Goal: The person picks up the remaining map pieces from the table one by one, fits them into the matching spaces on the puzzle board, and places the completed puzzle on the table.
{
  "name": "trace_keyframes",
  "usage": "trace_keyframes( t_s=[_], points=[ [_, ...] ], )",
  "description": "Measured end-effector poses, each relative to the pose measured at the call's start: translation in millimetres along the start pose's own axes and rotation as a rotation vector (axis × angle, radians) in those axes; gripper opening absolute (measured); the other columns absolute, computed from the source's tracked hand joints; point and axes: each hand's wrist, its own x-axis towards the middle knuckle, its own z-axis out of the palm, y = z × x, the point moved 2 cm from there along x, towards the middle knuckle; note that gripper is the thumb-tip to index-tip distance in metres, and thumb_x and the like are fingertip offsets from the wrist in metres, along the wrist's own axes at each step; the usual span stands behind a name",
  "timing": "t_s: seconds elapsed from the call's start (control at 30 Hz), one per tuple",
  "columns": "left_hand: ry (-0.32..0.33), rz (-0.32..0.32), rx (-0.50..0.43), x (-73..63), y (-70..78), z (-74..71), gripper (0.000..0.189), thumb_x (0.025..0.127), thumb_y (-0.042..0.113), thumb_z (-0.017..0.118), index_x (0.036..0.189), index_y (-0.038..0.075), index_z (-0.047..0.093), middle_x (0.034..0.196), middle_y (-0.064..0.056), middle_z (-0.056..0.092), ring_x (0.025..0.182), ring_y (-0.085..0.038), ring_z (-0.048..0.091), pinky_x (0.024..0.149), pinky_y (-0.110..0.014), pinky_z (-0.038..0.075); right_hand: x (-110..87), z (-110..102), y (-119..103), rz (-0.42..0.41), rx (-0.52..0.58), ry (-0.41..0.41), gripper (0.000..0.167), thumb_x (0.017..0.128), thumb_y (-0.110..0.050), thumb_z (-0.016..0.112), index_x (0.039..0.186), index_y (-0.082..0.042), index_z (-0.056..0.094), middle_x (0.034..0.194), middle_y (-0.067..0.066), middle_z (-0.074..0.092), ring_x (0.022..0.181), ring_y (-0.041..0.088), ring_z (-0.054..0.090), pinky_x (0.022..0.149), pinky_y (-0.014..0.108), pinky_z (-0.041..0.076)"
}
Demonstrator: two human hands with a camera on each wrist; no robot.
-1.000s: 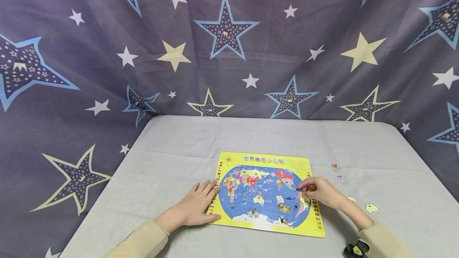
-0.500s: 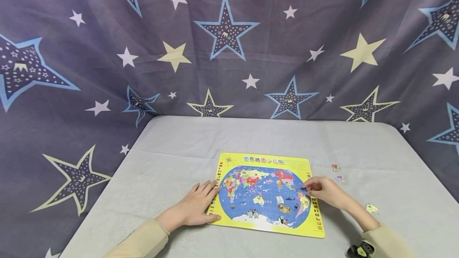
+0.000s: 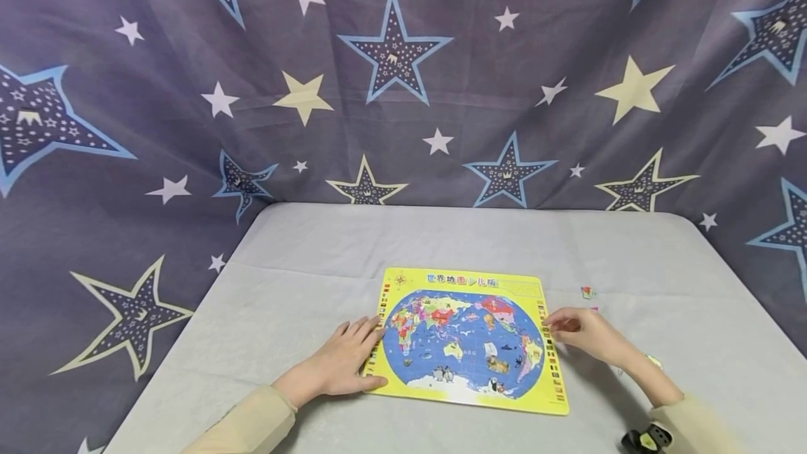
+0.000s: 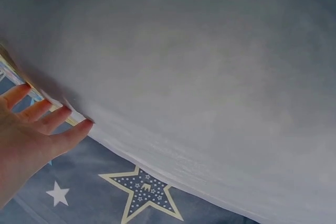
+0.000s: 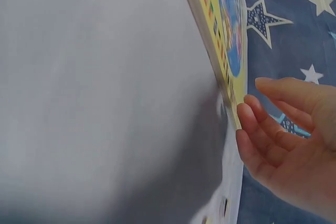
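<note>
In the head view I have the map puzzle (image 3: 466,338) lying flat on the grey table (image 3: 302,244), with a star-print curtain (image 3: 252,40) behind. The left hand (image 3: 340,364) rests on the puzzle's left edge, fingers spread and relaxed, thumb near the lower corner. The right hand (image 3: 592,335) is at the opposite edge, fingertips by the strip of flags; I can't tell from here whether they touch it. A red piece (image 3: 588,292) lies past that hand, a pink piece (image 3: 595,309) peeks over the knuckles, and a pale piece (image 3: 654,361) sits partly hidden behind the wrist. My left wrist camera shows the left hand's fingertips apart from one another along the puzzle's edge. On the right wrist camera, I see the right hand's thumb and lightly bent fingers with a gap between them, just beside the yellow border.
</note>
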Motion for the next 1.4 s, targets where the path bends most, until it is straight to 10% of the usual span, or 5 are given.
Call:
trace_keyframes(
  t_s=[1.4],
  points=[
    [-0.006,-0.01,-0.001,-0.8,0.2,0.6,0.085,0.078,0.068,0.038,0.137,0.008,0.03,0.143,-0.011,0.023,0.129,-0.031,0.023,0.099,-0.053,0.021,-53.2,-46.9,31.2,0.014,-0.08,0.093,0.026,0.078,-0.003,0.063,0.098,0.013,0.058,0.084,0.016,0.063,0.068,-0.001,0.055,0.056,0.022,0.047]
  ],
)
